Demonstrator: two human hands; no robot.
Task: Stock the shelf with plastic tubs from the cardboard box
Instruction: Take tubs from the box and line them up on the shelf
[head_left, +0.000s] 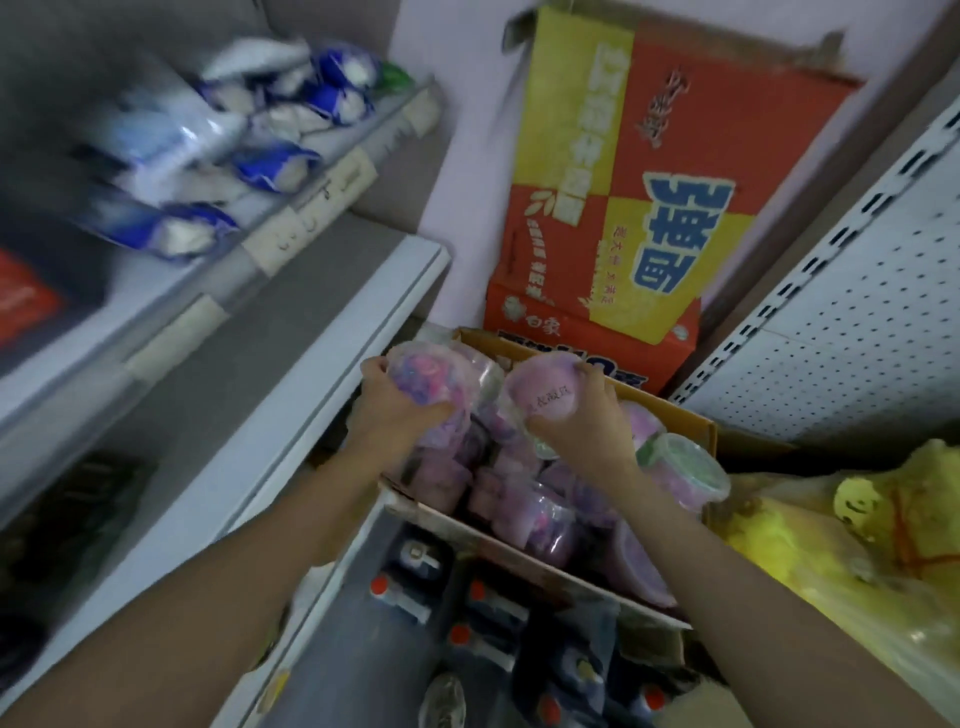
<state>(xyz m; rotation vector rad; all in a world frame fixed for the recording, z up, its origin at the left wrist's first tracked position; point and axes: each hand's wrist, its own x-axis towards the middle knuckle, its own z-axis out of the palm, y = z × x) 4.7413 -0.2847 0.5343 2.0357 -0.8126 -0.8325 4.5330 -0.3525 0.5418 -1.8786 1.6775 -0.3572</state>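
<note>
Fingers (375, 368) of the left hand (397, 410) curl round one pink tub (434, 382), the right hand (589, 423) grips a second tub (543, 392), both above the cardboard box (524, 551) at mid-frame; the shelf (322, 280) lies leftward, nearest the left hand.

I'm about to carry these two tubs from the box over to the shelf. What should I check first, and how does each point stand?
1. Left hand grips the first tub: ok.
2. Right hand grips the second tub: ok.
3. Both tubs lifted clear of the cardboard box: cannot tell.
4. Lids seated tight: cannot tell, too blurred.
5. Bare room on the lower shelf at left: ok.
</note>
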